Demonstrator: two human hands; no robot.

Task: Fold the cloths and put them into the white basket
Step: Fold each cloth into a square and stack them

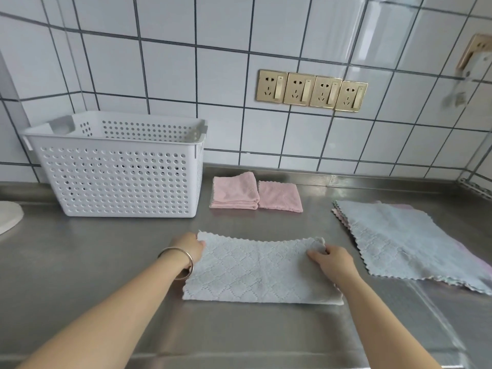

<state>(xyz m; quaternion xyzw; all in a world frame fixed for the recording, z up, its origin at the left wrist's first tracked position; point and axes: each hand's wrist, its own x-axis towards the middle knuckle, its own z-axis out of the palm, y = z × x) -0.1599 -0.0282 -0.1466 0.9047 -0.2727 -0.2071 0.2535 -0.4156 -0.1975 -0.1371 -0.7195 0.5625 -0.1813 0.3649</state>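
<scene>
A grey cloth [255, 272] lies folded in half on the steel counter in front of me. My left hand [189, 249] pinches its far left corner, and my right hand [330, 258] pinches its far right corner. Behind it lie two folded pink cloths [235, 190] [279, 195] side by side. To the right sits a flat stack of unfolded cloths [404, 235], grey on top with pink edges showing beneath. The white perforated basket [119, 179] stands at the back left, and I cannot see anything inside it.
The steel counter [239, 336] runs to a tiled wall with a row of gold sockets [311, 90]. A white rounded object [8, 217] shows at the left edge. A silver bangle circles my left wrist.
</scene>
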